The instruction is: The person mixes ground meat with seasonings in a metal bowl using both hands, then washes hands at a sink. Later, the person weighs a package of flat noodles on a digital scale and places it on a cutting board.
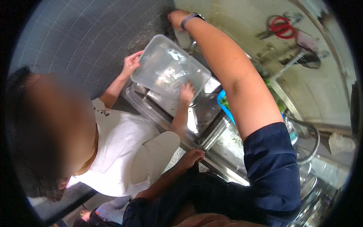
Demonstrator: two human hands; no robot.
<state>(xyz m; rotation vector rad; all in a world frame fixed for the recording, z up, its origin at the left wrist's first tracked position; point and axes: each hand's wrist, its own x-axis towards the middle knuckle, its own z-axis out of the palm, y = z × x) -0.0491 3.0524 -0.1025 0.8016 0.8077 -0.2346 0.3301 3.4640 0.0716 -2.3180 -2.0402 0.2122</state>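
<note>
My left hand is at the front rim of a double-bowl stainless steel sink, its fingers partly hidden. Stretched far forward, my right hand reaches the dark back corner beyond the sink, near a metal tap. A watch is on that wrist. What its fingers touch is blurred. Left of my arm, a co-worker in a white shirt tilts a wet, clear plastic container over the far bowl. One of the co-worker's hands grips its edge; the other is against it.
A blue basket with leafy greens is partly behind my right forearm. Red-handled scissors hang on the wall at right. A grey hose curves beside the sink. Grey panelling stands at the far left.
</note>
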